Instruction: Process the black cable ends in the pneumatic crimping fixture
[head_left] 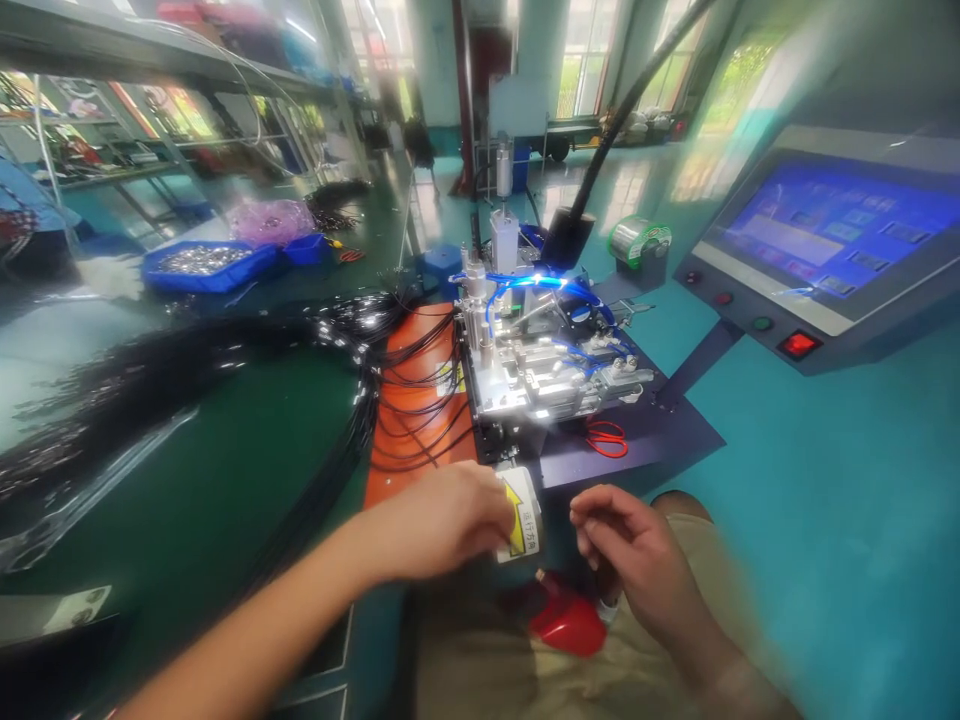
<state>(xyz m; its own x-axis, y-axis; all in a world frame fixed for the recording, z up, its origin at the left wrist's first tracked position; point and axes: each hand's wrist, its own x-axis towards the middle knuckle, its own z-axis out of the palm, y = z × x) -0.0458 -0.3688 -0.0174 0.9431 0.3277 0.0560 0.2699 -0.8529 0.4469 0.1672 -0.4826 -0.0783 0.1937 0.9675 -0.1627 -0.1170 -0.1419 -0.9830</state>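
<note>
My left hand (457,520) is closed, its fingers curled down beside a white label with a yellow arrow (521,515) at the front of the machine. Whatever the fingers hold, if anything, is hidden. To the right of the label, apart from it, my right hand (634,545) is closed, thumb and fingers curled together; I cannot make out anything between them. Ahead of both hands stands a metal machine (547,360) with blue air tubes. Several black cables (420,400) lie across an orange board (409,345) on its left side.
Red-handled scissors (607,438) lie on the dark machine base (652,440). A control screen (840,225) stands at the right. Large bundles of black cable (187,350) cover the green table at left, with a blue tray (210,265) behind. A red object (570,625) sits below my hands.
</note>
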